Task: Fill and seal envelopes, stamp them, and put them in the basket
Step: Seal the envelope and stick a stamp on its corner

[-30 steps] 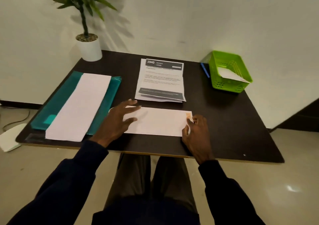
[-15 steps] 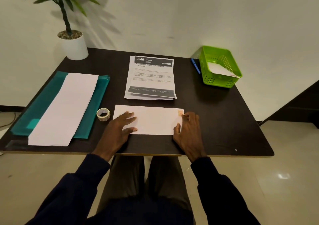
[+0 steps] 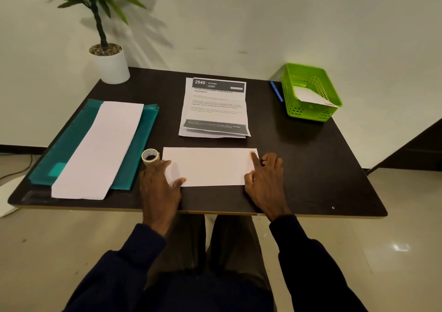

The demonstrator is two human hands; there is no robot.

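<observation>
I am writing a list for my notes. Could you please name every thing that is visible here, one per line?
table: one, dark brown, centre of view
potted plant: one, green in white pot, far left corner
printed sheets: small stack, white with dark bands, far centre
basket: one, bright green, far right corner
filed envelope: one, white, inside the basket
pen: one, blue, left of the basket
folder: one, teal, left side
blank paper: count unclear, white, on the folder
tape roll: one, pale, beside the near envelope
near envelope: one, white, near centre
stamp: one, orange, its far right corner
left hand: flat on the near envelope
right hand: index finger presses the stamp
</observation>
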